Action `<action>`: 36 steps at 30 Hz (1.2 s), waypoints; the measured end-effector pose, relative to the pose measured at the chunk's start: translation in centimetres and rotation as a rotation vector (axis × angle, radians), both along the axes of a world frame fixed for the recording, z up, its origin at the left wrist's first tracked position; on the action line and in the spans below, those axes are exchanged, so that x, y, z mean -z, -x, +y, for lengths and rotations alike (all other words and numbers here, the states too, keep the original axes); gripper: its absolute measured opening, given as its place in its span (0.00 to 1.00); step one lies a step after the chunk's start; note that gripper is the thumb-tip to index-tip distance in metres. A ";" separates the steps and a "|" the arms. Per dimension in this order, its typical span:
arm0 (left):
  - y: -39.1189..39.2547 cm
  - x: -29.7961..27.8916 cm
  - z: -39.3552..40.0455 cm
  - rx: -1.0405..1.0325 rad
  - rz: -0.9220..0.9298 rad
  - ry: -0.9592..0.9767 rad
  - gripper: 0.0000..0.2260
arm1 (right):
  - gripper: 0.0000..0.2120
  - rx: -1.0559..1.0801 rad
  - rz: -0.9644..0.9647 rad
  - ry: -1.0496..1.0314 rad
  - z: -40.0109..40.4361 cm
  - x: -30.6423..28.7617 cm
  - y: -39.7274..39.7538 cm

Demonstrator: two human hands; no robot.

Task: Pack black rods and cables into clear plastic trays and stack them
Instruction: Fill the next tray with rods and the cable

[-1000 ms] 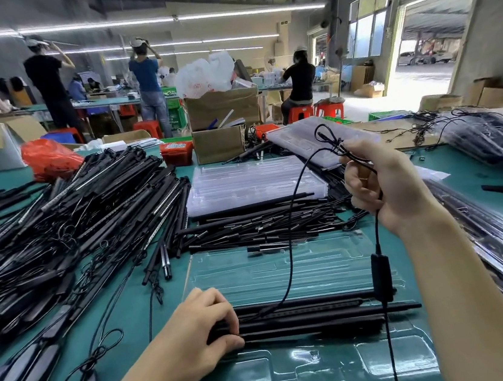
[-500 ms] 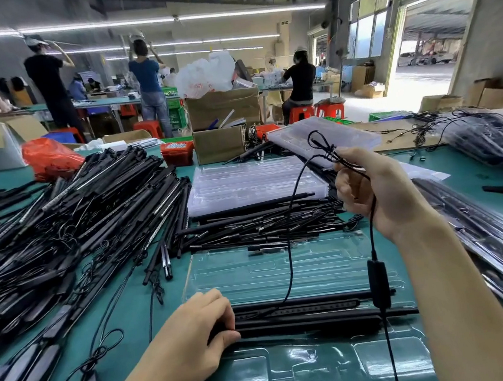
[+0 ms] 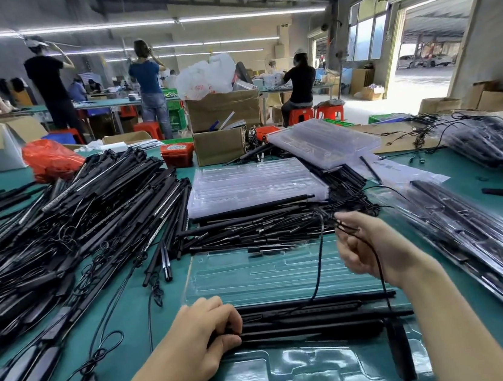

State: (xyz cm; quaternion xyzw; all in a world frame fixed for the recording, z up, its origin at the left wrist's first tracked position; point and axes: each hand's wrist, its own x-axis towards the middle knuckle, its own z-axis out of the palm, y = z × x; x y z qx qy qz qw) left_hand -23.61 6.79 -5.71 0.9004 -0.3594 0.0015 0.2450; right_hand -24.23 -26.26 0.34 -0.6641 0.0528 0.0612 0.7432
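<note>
Black rods [image 3: 316,318] lie side by side across the clear plastic tray [image 3: 285,268] at 6 o'clock on the green table [image 3: 125,307], filling its near channels. The left hand [image 3: 195,339] sits at the rods' left ends, fingers curled over them and thumb tucked beneath, gripping the bundle. The right hand [image 3: 374,248] is raised above the tray at about 4 o'clock, its fingers pinching a thin black cable [image 3: 318,264] near the top of a loop. One strand drops in a curve to the rods in the tray; another runs down past the wrist to a dark inline block [image 3: 400,352] hanging over the tray's near right corner.

At 9 to 10 o'clock a large heap of loose rods and cables [image 3: 74,224] covers the table. At 12 o'clock, beyond the tray, a smaller spread of thin rods [image 3: 257,224] lies in front of a stack of empty trays [image 3: 252,184]. At 3 o'clock, filled trays [image 3: 485,244] lie in an overlapping row along the table's right side. A red bag [image 3: 50,159] and cardboard boxes [image 3: 220,130] stand at the far edge.
</note>
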 end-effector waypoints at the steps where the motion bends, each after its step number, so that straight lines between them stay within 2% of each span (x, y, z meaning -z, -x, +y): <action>1: 0.0 0.0 0.0 -0.004 -0.001 0.000 0.07 | 0.17 -0.012 0.029 -0.009 -0.1 0.7 0.2; 5: 0.0 0.0 -0.1 -0.014 -0.020 0.017 0.09 | 0.18 -0.012 0.043 -0.001 -0.3 2.2 0.8; 12: 0.0 0.4 0.1 -0.025 -0.054 0.043 0.10 | 0.17 -0.148 0.092 0.255 -1.3 3.0 2.2; 16: 0.1 0.4 0.0 -0.023 -0.046 0.056 0.10 | 0.17 -0.098 -0.001 0.224 -1.2 4.6 2.3; 21: 0.3 0.6 0.3 -0.043 0.010 0.091 0.10 | 0.22 0.050 -0.182 0.092 -1.3 5.2 1.8; 25: 0.1 0.3 0.4 0.016 0.003 0.045 0.10 | 0.18 0.110 -0.276 0.109 -1.1 5.9 1.5; 30: 0.0 0.2 0.5 0.008 0.065 0.072 0.05 | 0.21 0.108 -0.280 0.133 -0.8 5.9 1.5; 33: 0.0 0.0 0.3 -0.010 0.089 0.144 0.10 | 0.17 0.095 -0.283 0.131 -0.8 5.7 1.8; 36: 0.0 0.2 0.2 -0.037 0.036 0.137 0.05 | 0.14 0.105 -0.290 0.115 -0.9 5.2 2.0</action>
